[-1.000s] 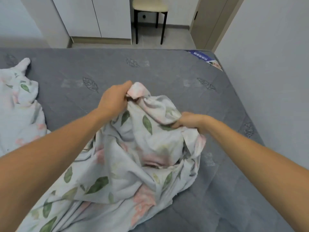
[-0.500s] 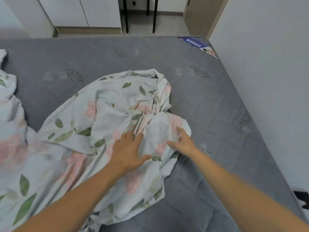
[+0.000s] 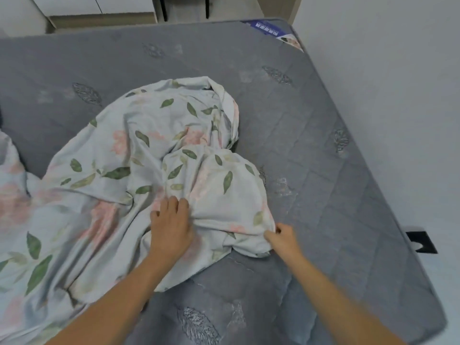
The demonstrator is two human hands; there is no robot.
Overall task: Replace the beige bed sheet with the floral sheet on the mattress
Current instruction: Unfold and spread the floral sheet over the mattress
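Observation:
The floral sheet, white with green leaves and pink flowers, lies crumpled over the left and middle of the bare grey mattress. My left hand lies on a bunched fold near the sheet's front, its fingers curled into the cloth. My right hand pinches the sheet's right edge where it meets the mattress. No beige sheet is in view.
A white wall runs close along the mattress's right side. Beyond the far edge are white cabinet doors and dark chair legs on the floor. A blue label sits at the far right corner.
The sheet, held up in both hands a second ago, now lies spread on the mattress. Both hands have come down and back toward me, onto its front folds.

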